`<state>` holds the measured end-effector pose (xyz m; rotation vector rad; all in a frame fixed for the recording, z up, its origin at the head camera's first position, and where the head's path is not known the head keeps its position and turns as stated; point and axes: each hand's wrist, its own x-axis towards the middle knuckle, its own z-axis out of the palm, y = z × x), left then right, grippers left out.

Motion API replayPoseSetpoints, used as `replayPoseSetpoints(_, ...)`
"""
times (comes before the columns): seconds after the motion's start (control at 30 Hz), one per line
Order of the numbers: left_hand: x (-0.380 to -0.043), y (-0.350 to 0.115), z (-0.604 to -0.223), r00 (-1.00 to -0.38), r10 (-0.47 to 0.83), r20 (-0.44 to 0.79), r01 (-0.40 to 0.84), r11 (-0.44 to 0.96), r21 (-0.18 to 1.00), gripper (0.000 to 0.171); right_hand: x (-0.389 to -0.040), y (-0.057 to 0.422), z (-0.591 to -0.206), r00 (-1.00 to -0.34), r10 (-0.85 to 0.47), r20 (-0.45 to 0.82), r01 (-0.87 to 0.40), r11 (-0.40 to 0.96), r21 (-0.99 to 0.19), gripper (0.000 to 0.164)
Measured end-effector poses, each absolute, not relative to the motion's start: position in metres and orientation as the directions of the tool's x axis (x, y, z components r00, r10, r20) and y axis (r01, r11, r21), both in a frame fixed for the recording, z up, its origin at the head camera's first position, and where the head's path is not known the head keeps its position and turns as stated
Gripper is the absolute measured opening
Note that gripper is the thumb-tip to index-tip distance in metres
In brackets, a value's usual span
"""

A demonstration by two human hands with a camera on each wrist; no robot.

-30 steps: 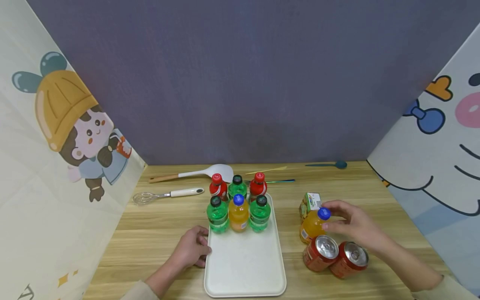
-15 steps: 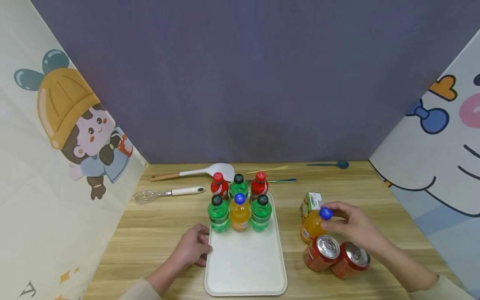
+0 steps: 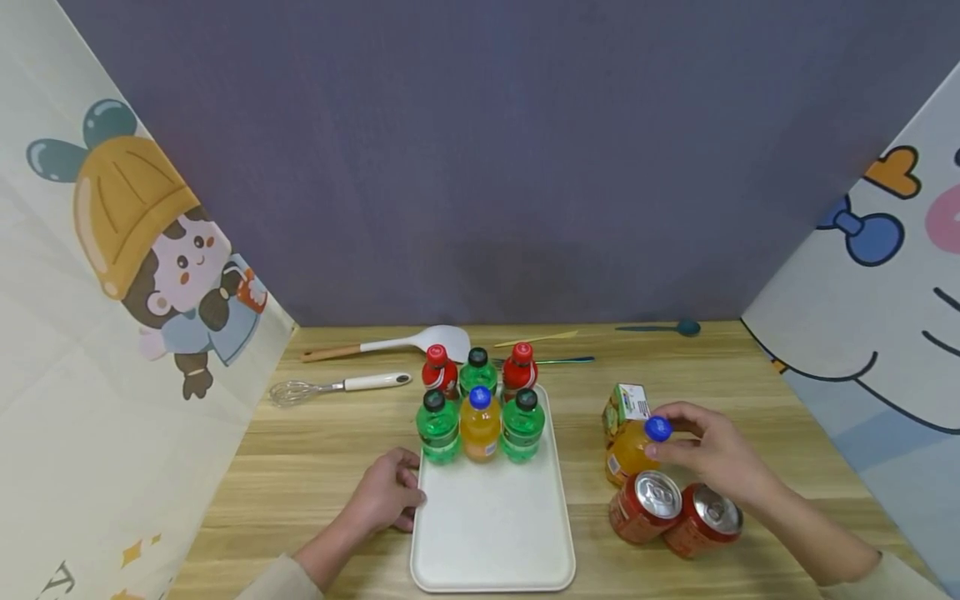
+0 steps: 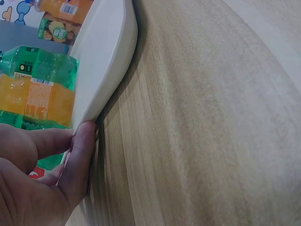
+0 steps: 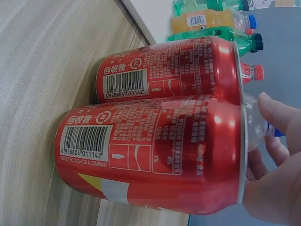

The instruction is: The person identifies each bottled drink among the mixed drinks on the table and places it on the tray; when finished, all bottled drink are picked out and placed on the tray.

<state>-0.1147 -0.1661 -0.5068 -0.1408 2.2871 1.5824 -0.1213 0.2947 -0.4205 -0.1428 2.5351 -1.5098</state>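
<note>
My left hand pinches the left rim of the white tray between thumb and fingers, as the left wrist view shows close up. At the tray's far end stand several bottles: green ones, red-capped ones and an orange drink bottle with a blue cap. Right of the tray, my right hand grips a second orange drink bottle near its neck. Two red Coca-Cola cans stand just in front of that bottle; they hide most of it in the right wrist view.
A small juice carton stands right behind the held bottle. Along the back lie a white spatula, a whisk, a gold knife, a dark spoon and a thin metal utensil. Printed panels flank the table.
The orange bottle in my right hand has shifted very slightly right. My left hand stays at the tray's rim, and the tray and its bottles keep their arrangement.
</note>
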Motion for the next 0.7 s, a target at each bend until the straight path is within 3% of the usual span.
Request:
replayPoseSetpoints(0.4,-0.115,-0.165,-0.508,-0.934,0.112,-0.339,-0.275,0.38,0.883,0.055,-0.119,0.296,-0.403,-0.988,-0.145,-0.046,-0.046,0.573,-0.818,0.044)
replayPoseSetpoints(0.7,-0.114,-0.164,-0.506,-0.93,0.106,-0.351,-0.284,0.397,0.873,0.054,-0.118,0.289,-0.383,-0.989,-0.142,-0.052,-0.035,0.553,-0.833,0.043)
